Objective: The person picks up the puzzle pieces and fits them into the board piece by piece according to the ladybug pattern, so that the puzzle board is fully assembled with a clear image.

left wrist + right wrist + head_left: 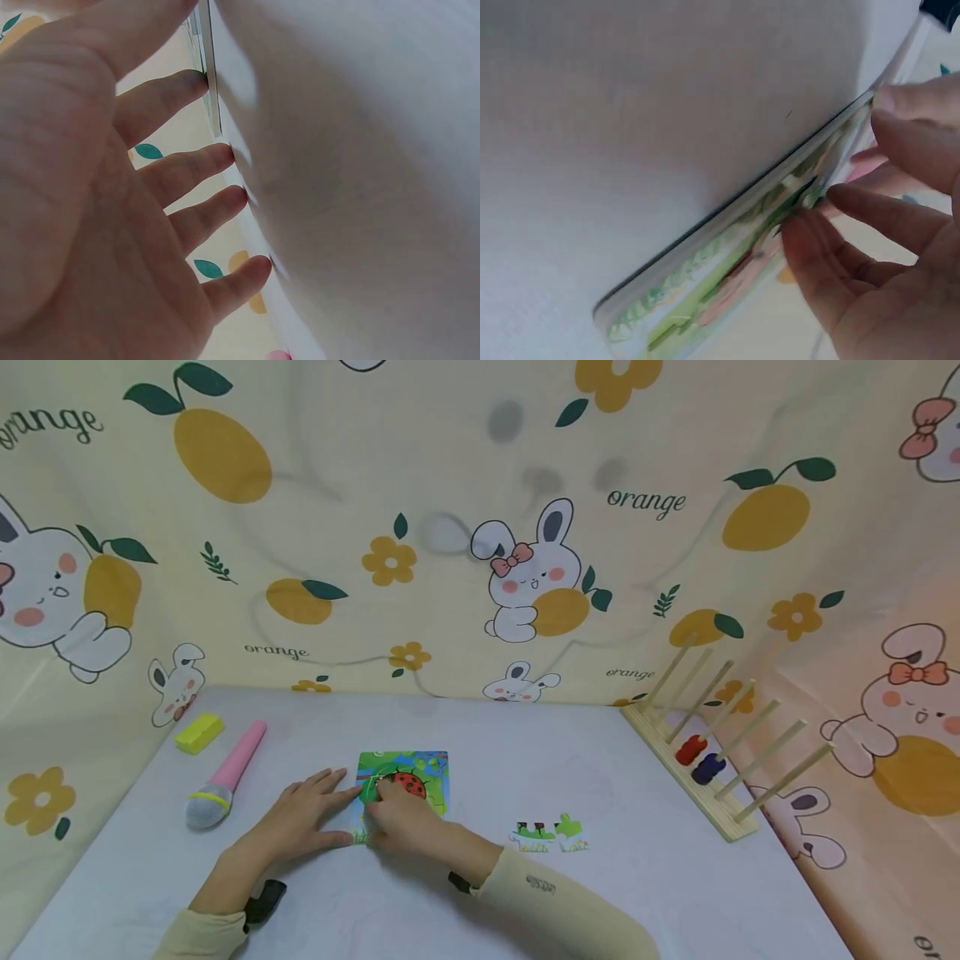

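A ladybug jigsaw puzzle [437,764] in a flat, thin-edged tray lies on the white table. My left hand [303,817] rests at its left side with fingers spread and nearly straight; in the left wrist view the fingertips [196,81] come down along the tray's edge and the tabletop. Over the puzzle's left part, my right hand [408,820] has its fingers bent. In the right wrist view those fingers pinch a small green and white puzzle piece [810,195], mostly hidden. Two joined-looking loose puzzle pieces [534,837] lie to the right.
A pink toy microphone [238,758] and a yellow block [199,732] lie at the left. On the right stands a wooden peg rack [675,752] with red beads [691,750] and blue beads [708,768]. A printed curtain [450,635] hangs behind the table.
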The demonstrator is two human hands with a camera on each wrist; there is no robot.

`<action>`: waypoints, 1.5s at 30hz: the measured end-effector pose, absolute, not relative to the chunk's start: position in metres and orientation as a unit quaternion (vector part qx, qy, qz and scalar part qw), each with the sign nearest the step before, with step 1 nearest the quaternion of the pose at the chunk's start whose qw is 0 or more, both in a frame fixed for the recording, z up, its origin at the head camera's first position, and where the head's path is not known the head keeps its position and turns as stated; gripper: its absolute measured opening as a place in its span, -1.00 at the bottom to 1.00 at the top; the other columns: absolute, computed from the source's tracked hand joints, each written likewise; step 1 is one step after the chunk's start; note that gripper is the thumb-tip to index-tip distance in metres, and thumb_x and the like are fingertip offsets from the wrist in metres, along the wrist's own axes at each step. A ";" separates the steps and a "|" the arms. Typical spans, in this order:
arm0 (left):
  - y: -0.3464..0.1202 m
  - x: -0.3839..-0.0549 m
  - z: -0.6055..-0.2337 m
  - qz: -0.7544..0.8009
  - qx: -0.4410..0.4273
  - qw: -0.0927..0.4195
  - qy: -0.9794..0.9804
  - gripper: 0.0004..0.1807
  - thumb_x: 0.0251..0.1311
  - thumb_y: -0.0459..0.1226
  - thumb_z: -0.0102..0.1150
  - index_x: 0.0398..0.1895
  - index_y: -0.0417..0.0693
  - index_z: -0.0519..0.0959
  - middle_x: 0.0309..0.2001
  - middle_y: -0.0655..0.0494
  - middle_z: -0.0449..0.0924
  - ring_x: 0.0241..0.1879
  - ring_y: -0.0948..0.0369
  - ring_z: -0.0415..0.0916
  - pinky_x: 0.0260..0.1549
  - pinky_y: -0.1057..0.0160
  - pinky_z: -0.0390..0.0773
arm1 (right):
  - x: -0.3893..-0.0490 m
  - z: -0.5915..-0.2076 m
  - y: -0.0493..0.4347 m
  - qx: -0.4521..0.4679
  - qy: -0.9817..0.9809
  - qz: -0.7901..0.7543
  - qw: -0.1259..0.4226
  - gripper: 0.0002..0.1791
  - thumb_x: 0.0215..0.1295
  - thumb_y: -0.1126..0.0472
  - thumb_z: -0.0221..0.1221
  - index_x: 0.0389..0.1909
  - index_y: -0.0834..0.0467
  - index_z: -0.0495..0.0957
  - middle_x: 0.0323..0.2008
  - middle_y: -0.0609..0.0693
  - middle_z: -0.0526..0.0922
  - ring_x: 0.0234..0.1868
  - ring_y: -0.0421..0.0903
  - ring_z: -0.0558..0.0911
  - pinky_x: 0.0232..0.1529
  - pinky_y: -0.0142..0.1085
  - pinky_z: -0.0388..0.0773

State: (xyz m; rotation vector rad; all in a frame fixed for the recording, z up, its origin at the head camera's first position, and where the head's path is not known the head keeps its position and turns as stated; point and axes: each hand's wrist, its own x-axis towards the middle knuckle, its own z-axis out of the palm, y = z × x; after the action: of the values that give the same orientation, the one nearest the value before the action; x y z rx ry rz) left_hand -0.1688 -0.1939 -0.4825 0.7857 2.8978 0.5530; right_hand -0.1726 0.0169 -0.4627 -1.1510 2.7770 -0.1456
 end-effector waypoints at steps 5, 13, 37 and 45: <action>-0.194 -0.168 -0.482 0.178 0.256 0.046 0.949 -0.19 0.10 0.15 0.36 0.40 0.02 0.44 0.44 -0.28 0.23 0.41 -0.32 0.11 0.19 -0.47 0.16 | -0.151 -0.462 0.020 -0.401 0.915 0.033 0.029 -0.46 0.22 -0.20 0.33 0.07 0.07 0.60 -0.05 -0.02 0.42 -0.08 -0.16 0.42 -0.18 -0.46 0.49; -0.194 -0.169 -0.479 0.176 0.262 0.039 0.948 -0.19 0.13 0.15 0.34 0.40 0.00 0.43 0.44 -0.29 0.23 0.41 -0.32 0.11 0.20 -0.47 0.15 | -0.127 -0.460 0.027 -0.418 0.899 0.120 0.052 -0.04 0.30 -0.49 -0.08 0.51 0.09 0.22 0.56 0.10 0.03 0.55 0.05 0.06 0.44 -0.09 0.19; -0.181 -0.161 -0.477 0.192 0.325 0.023 0.926 -0.41 0.22 -0.08 0.34 0.28 -0.12 0.54 0.43 -0.23 0.27 0.42 -0.26 0.13 0.17 -0.43 0.23 | -0.129 -0.465 0.034 -0.443 0.890 0.004 0.106 -0.10 0.43 -0.36 -0.09 0.53 0.21 0.14 0.55 0.23 -0.02 0.56 0.14 -0.04 0.49 -0.14 0.02; -0.173 -0.160 -0.477 0.176 0.356 0.023 0.917 -0.42 0.20 -0.20 0.36 0.29 -0.19 0.52 0.42 -0.23 0.29 0.42 -0.24 0.15 0.13 -0.38 0.31 | -0.129 -0.457 0.062 -0.476 0.877 -0.032 0.062 -0.40 0.41 -0.16 0.15 0.28 0.16 0.49 0.40 0.12 0.37 0.47 0.06 0.25 0.45 -0.10 0.17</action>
State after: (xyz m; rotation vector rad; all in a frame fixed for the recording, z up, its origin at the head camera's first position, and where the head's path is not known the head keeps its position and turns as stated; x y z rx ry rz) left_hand -0.1596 -0.1732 -0.4772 1.1027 2.8408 0.5461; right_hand -0.1289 0.0623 -0.4571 -1.4392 2.6498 -0.0967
